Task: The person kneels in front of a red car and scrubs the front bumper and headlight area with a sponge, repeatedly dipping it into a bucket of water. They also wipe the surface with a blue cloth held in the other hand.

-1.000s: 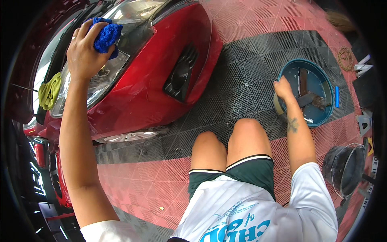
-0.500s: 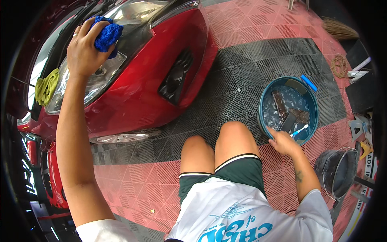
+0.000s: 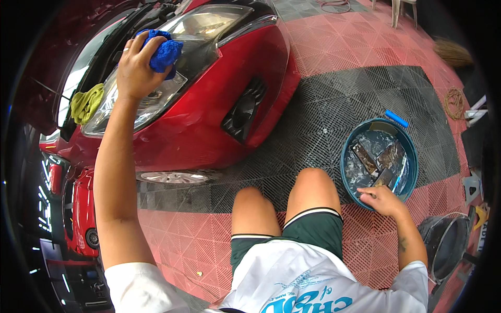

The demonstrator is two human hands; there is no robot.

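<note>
My left hand (image 3: pixel 136 73) is raised to the front of a red car (image 3: pixel 188 130). Its fingers are wrapped round a bunched blue cloth (image 3: pixel 166 53) over the glossy headlight (image 3: pixel 156 99). Low on the right, my right hand (image 3: pixel 383 201) is at the near rim of a round blue bucket (image 3: pixel 344 175). Its fingers are partly curled, and what they hold, if anything, is hidden. In the bucket's foamy water lie a dark flat piece (image 3: pixel 366 158), a brown piece (image 3: pixel 390 155) and a dark block (image 3: pixel 384 177) close to my fingers.
A yellow-green cloth (image 3: pixel 87 103) hangs on the car beside the headlight. A blue brush (image 3: pixel 396 119) lies just behind the bucket. A black bucket (image 3: pixel 449 245) stands at the right. Plastic chair legs (image 3: pixel 396 13) and a broom (image 3: pixel 454 53) are farther back on the tiled floor (image 3: pixel 360 88).
The view has shifted, so the car and bucket appear farther right. The pieces in the bucket have moved and the water looks foamier. The blue cloth stays in my left hand.
</note>
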